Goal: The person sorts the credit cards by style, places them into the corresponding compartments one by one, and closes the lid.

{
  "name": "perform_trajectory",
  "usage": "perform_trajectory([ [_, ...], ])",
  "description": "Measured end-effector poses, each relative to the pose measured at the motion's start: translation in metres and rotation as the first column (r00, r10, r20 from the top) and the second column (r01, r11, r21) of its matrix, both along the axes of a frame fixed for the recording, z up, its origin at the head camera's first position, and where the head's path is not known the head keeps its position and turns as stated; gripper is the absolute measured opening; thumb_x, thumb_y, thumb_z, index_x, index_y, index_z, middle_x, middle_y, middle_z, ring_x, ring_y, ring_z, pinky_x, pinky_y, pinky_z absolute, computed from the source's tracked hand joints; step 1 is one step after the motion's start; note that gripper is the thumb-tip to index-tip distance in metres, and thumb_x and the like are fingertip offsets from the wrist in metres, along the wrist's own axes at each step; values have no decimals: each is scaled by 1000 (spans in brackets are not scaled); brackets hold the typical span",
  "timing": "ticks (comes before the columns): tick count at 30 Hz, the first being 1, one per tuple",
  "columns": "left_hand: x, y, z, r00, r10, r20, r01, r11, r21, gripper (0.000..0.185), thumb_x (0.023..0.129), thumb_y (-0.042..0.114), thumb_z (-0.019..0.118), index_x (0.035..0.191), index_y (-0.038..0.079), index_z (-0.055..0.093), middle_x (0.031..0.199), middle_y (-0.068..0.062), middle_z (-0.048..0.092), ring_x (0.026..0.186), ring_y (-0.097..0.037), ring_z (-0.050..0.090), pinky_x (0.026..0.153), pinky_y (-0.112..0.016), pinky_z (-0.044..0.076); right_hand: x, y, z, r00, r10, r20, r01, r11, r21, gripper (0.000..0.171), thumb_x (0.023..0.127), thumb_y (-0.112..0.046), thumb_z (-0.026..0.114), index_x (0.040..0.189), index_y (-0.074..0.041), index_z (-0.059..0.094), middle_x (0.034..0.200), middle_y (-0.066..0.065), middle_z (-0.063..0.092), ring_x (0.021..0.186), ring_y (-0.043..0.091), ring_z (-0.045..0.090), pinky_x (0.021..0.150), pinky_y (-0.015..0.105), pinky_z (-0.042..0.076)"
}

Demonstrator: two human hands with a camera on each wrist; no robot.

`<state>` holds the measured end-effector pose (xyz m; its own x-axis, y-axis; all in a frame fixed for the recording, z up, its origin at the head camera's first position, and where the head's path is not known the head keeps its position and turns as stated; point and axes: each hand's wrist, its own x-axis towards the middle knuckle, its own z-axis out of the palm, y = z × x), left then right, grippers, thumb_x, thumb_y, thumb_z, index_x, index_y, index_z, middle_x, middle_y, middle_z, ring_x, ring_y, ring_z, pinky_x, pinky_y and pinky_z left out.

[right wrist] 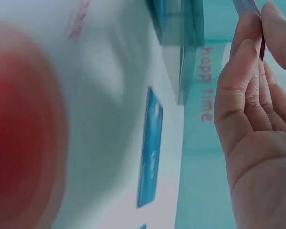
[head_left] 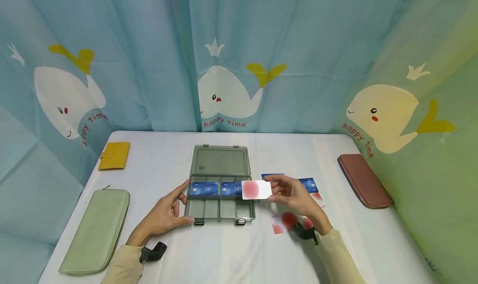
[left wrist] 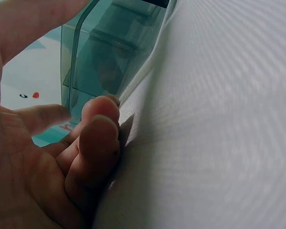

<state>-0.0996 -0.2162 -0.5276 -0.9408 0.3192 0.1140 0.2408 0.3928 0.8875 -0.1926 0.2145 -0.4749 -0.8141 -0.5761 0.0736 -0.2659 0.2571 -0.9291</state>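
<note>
Head view is showing the right hand [head_left: 289, 192] pinching a white card [head_left: 257, 190] over the open organizer box [head_left: 219, 184] mid-worktop, while the left hand [head_left: 168, 211], fingers relaxed, is touching the box's left wall

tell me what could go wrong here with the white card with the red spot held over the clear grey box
The right hand pinches the white card with the red spot only by one end, so it might slip. It could snag a divider in the clear grey plastic box. The left hand merely rests at the box's side, so the box could slide.
</note>
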Motion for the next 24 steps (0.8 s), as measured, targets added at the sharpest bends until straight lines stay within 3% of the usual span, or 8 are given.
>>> perform_trajectory([
  [4, 1, -2, 1, 1000, 8, 8, -8, 1000, -4, 107, 84, 23, 92, 168, 5, 29, 107, -10, 59, 59, -3, 45, 58, -24, 42, -1, -17, 3, 998, 63, 9, -63, 997, -41, 57, 87, 5, 82, 140, 6, 61, 112, 22, 67, 90, 12, 69, 81, 22, 59],
  [11, 5, -5, 0, 1000, 15, 7, -15, 1000, -8, 107, 84, 23, 92, 168, 5, 28, 108, -10, 59, 59, -3, 45, 59, -25, 44, 1, -50, 9, 993, 119, 21, -119, 993, -2, 55, 86, 1, 86, 137, 0, 64, 108, 14, 66, 88, 12, 65, 78, 22, 56],
  [19, 4, -5, -2, 999, 32, -6, -32, 999, -11, 107, 82, 23, 93, 167, 5, 30, 107, -10, 60, 58, -2, 45, 57, -24, 43, 5, -77, 10, 986, 149, 71, -151, 989, 12, 55, 87, -2, 86, 138, 1, 63, 109, 15, 67, 89, 14, 65, 81, 24, 57],
  [24, 0, -2, -1, 1000, 23, 3, -23, 1000, -16, 107, 83, 26, 93, 167, 6, 30, 108, -10, 60, 59, -2, 45, 58, -24, 42, 9, -88, 10, 989, 123, 78, -125, 992, 24, 55, 87, -2, 86, 137, 2, 63, 107, 16, 65, 87, 15, 65, 79, 23, 56],
])
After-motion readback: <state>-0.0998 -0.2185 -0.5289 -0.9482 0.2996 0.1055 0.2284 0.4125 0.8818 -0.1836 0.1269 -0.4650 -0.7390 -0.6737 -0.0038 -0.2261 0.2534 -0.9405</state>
